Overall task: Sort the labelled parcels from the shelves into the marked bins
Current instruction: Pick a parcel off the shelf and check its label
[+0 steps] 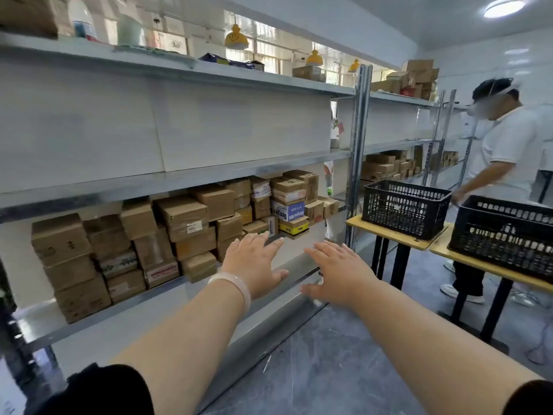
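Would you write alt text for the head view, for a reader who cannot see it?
The open left hand and open right hand reach toward cardboard parcels on a metal shelf. To the right, two black crates sit on yellow-topped tables near another person.

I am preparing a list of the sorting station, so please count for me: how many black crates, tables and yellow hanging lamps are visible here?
black crates: 2
tables: 2
yellow hanging lamps: 3
Total: 7
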Demonstrator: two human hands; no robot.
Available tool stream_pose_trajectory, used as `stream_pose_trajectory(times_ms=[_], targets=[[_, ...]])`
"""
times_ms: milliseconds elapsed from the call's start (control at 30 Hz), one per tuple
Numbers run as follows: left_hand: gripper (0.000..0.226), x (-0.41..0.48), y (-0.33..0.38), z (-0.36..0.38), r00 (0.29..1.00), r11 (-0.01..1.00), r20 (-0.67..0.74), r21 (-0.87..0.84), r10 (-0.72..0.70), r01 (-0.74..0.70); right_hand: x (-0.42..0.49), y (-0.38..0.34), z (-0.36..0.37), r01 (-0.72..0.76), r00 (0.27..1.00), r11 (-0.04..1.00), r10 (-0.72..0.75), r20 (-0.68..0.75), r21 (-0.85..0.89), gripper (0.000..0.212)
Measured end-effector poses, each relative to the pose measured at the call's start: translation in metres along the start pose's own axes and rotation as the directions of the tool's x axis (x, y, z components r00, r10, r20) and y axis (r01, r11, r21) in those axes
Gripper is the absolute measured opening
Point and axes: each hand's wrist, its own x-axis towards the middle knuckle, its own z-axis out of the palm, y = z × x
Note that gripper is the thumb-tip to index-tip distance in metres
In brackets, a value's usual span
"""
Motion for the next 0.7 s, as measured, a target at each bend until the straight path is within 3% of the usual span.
stream_pose_trajectory(times_ms=[267, 700], targets=[[0.075, 0.083, 0.077, 0.028, 0.998, 0.992, -0.020, -0.111, 0.064, -0.066, 0.010, 0.114, -0.012, -0.080, 0.997, 0.996, 0.079, -0.021, -0.040, 0.089], [0.074, 0.249, 0.129, 0.117, 0.988, 0.977, 0.036, -0.159, 0.152, -0.145, 0.099, 0.259, 0.060, -0.221, 0.974, 0.975, 0.222, 0.041, -0.034, 0.090]])
